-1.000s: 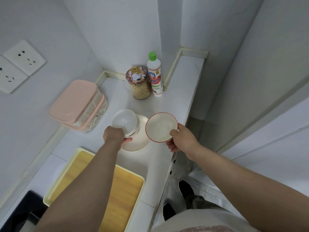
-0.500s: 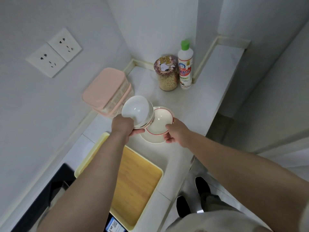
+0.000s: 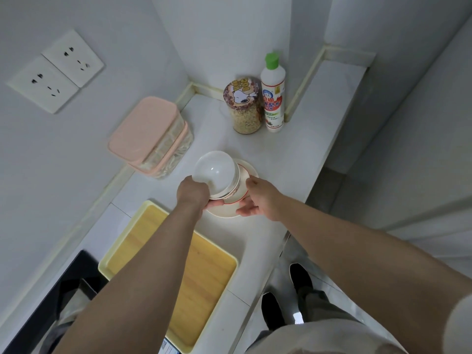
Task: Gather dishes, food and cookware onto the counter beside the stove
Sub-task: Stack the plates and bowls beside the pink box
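Observation:
A white bowl [image 3: 215, 172] sits stacked in a red-rimmed bowl [image 3: 242, 186], both on a cream plate [image 3: 224, 213] on the white counter [image 3: 281, 154]. My left hand [image 3: 192, 192] grips the white bowl's near rim, thumb under its edge. On the stack's right side my right hand [image 3: 258, 198] has its thumb on the red-rimmed bowl and its fingers over the plate's edge. Most of the red-rimmed bowl is hidden by the white one.
Two stacked pink-lidded boxes [image 3: 149, 136] stand by the left wall. At the back are a cereal jar [image 3: 244, 106] and a green-capped bottle [image 3: 272, 93]. A yellow wooden tray [image 3: 204, 274] lies near me, the black stove [image 3: 51, 297] at lower left. The counter edge drops off on the right.
The red-rimmed bowl went from my right hand onto the plate. My left hand has lowered the white bowl into it. The view shifted nearer and to the left.

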A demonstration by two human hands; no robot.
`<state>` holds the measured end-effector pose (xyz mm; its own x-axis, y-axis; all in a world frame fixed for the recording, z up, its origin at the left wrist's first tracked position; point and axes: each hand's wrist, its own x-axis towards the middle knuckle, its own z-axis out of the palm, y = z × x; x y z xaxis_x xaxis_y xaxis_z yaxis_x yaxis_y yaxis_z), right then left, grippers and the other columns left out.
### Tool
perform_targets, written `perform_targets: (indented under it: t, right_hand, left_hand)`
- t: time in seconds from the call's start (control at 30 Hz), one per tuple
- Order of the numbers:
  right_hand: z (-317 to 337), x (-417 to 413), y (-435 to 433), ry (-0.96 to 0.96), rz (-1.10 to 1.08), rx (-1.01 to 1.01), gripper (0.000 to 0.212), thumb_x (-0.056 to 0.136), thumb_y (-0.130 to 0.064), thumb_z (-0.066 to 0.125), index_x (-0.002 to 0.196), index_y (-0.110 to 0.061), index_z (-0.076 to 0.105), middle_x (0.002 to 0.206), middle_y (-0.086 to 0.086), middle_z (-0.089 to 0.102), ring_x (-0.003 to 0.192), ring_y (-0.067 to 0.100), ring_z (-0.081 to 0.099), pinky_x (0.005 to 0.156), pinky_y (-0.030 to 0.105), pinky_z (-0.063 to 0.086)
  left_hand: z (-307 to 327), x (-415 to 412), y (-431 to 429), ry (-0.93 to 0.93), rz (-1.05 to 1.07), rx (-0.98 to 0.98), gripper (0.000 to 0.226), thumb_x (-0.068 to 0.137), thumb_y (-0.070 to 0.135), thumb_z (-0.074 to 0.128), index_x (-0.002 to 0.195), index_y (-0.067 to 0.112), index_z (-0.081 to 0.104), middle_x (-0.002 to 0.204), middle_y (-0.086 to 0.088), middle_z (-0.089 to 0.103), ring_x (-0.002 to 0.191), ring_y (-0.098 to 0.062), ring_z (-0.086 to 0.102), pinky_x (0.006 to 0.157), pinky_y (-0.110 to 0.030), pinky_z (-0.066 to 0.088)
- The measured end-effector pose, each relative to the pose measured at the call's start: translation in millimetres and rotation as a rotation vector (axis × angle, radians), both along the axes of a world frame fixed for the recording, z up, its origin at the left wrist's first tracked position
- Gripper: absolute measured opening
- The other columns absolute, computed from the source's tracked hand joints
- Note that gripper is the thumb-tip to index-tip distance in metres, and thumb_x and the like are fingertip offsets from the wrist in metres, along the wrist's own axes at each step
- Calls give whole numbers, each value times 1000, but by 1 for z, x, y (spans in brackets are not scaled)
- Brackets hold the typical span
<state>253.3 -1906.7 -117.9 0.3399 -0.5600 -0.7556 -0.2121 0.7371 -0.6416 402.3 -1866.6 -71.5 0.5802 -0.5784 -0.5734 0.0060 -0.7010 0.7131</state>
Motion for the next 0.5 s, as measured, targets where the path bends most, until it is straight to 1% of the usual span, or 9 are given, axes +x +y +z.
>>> perform_targets:
  t: [0.07,0.1,0.17,0.23,0.3,0.37,0.4,0.43,0.5]
  right_hand:
    - [1,-7,-1,4,-3,-11,29,106,-35,30,125,-24,49,98,20,65,70,39,72,67,41,62]
    - [1,-9,-2,7,7,-29,28,106,-37,31,122,-24,50,100,21,65,73,41,72,70,43,63]
    - [2,-15,-3,11,34,-72,27,105,-38,32,119,-25,52,104,23,66,81,43,73,76,45,62]
    - [5,-19,-3,16,54,-109,26,105,-40,33,116,-29,53,108,23,66,84,43,73,78,45,62]
    - [7,-21,-4,34,87,-162,28,105,-41,33,116,-30,56,109,22,67,83,41,74,76,43,63]
    - [9,-22,-5,50,131,-230,27,106,-39,32,118,-36,55,106,18,68,74,37,73,77,42,63]
    - [10,-23,-5,58,151,-259,29,106,-35,32,123,-39,55,104,17,68,71,33,71,77,41,63]
    - [10,-23,-5,71,172,-284,34,106,-31,32,131,-40,53,103,16,68,68,30,69,77,40,63]
    - [8,-23,-5,105,216,-330,42,106,-26,32,143,-38,47,101,13,69,66,26,68,74,37,62]
  left_hand:
    - [0,-6,-3,-14,5,14,29,89,-1,40,107,12,59,95,-3,62,55,-35,72,70,-48,62]
    - [0,-8,-5,-26,4,22,30,90,-2,40,110,11,58,95,-4,62,50,-31,70,62,-42,63]
    - [0,-13,-6,-91,-34,51,28,92,-1,42,113,9,57,96,-7,64,38,-19,65,40,-27,53]
    - [-3,-13,-8,-165,-74,77,29,92,1,43,116,8,57,100,-9,67,36,-15,62,32,-20,43]
    - [-8,-12,-9,-195,-91,89,30,90,3,42,117,11,54,108,-8,66,53,-24,69,39,-23,49]
    - [-12,-12,-11,-245,-117,110,34,86,4,43,117,15,49,116,-9,62,80,-36,71,60,-34,60]
    - [-14,-12,-11,-275,-143,131,36,84,5,43,119,15,48,118,-10,61,88,-40,69,69,-40,61]
    - [-16,-12,-12,-297,-163,139,38,84,5,43,121,14,47,119,-10,60,90,-41,68,73,-43,61]
    - [-18,-12,-11,-290,-177,142,40,89,3,41,127,12,44,118,-9,55,77,-42,71,65,-40,61]
